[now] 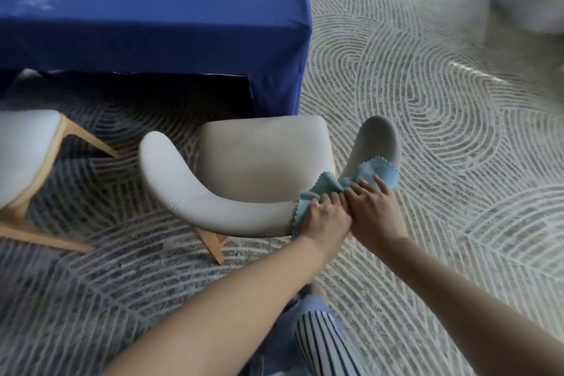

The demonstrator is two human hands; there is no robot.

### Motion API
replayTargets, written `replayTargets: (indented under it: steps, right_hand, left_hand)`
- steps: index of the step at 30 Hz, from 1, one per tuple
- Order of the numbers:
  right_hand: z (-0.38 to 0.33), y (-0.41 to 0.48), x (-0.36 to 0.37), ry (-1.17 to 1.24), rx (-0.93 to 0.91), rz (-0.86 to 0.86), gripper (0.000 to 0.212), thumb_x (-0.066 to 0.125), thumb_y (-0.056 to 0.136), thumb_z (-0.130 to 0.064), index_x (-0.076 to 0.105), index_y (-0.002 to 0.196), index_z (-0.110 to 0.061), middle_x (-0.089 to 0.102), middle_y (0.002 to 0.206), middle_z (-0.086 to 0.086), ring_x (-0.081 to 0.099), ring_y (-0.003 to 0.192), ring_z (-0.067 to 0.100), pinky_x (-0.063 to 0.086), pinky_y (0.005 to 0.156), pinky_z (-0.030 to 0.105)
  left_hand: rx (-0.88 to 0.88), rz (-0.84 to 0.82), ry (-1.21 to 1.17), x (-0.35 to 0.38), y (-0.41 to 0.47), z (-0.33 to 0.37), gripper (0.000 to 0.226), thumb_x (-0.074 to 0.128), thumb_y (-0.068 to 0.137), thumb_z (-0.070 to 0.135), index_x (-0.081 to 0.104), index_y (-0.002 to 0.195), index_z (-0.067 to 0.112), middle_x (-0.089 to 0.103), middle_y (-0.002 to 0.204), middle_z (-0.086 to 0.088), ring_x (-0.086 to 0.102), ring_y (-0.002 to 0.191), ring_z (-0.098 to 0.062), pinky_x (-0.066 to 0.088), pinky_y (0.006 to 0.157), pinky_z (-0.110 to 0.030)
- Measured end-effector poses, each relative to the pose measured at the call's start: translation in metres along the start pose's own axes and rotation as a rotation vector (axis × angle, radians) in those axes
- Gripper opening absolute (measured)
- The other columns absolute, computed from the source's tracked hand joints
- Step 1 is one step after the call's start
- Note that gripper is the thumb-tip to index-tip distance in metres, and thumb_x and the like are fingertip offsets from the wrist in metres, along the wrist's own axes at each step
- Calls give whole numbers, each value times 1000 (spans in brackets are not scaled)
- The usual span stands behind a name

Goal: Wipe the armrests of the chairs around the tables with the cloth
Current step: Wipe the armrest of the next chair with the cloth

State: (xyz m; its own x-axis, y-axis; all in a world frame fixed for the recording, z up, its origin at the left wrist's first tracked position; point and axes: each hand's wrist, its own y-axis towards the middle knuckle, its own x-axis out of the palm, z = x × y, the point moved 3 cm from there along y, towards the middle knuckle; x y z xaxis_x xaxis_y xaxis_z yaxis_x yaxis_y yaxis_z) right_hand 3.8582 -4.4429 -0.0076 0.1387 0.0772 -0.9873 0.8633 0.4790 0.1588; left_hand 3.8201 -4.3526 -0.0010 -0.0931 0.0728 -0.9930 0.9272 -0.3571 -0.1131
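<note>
One head-worn wide-angle camera looks forward and steeply down from above. The grey armchair [262,156] lies close, at the centre of the frame. The blue-draped table [152,24] fills the upper left, and patterned carpet [427,131] spreads to the bowed edges.

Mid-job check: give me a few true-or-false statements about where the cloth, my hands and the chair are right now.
1. Both the left hand and the right hand touch the light blue zigzag-edged cloth. True.
2. The cloth lies on the seat of the pale grey upholstered chair. False: it lies over the curved armrest at the picture's right.
3. The table is covered in red fabric. False: it has a blue tablecloth.
4. The chair stands on light wooden legs. True.
5. The cloth lies on the patterned carpet. False: it is up on the armrest.
</note>
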Motion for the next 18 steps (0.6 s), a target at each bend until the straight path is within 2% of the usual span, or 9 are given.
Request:
replayTargets:
  steps: [1,4,6,8,10,13,18]
  right_hand:
    - [-10,-2,-2,11,23,8,18,45,77,-21,60,67,-18,67,72,-1,65,81,25,31,99,38]
    - [-37,-6,-4,-9,60,-6,23,40,76,-22,60,68,-18,66,70,-2,65,78,24,35,96,37]
    - [-54,-6,-5,-37,78,-22,23,39,75,-20,61,67,-18,65,67,-1,65,73,24,39,92,36]
    - [-71,-6,-5,-62,100,-37,16,46,74,-16,60,66,-17,64,65,0,64,69,23,42,90,35]
    - [-88,-5,-7,-89,110,-22,7,62,69,-11,61,66,-17,64,64,1,64,66,22,42,89,34]
    - [-111,-4,-11,-103,134,-36,17,75,55,-10,61,63,-17,63,61,0,64,62,21,43,87,33]
    - [-149,3,-17,-104,124,-32,26,78,45,-10,56,57,-16,58,54,0,62,55,21,37,87,32]
  left_hand:
    - [-3,18,-24,-1,-9,-7,37,40,70,11,72,89,10,64,77,0,61,70,-11,45,55,-21]
    - [37,48,3,4,-29,-26,40,35,72,12,70,93,11,64,80,1,61,72,-10,45,56,-20]
    - [44,110,-39,1,-38,-41,43,29,73,11,70,84,11,63,73,2,60,65,-12,43,53,-20]
    - [50,126,-61,4,-50,-52,47,23,74,7,70,78,11,61,68,-1,58,60,-14,43,52,-20]
    - [64,184,-74,6,-61,-65,45,24,76,8,69,78,12,60,67,-1,58,59,-15,44,53,-21]
    - [120,218,-116,7,-75,-82,44,24,78,12,68,79,12,60,67,-2,57,58,-16,46,54,-21]
    - [212,391,-145,20,-97,-117,31,35,83,6,65,84,13,57,71,-1,55,63,-18,49,63,-28]
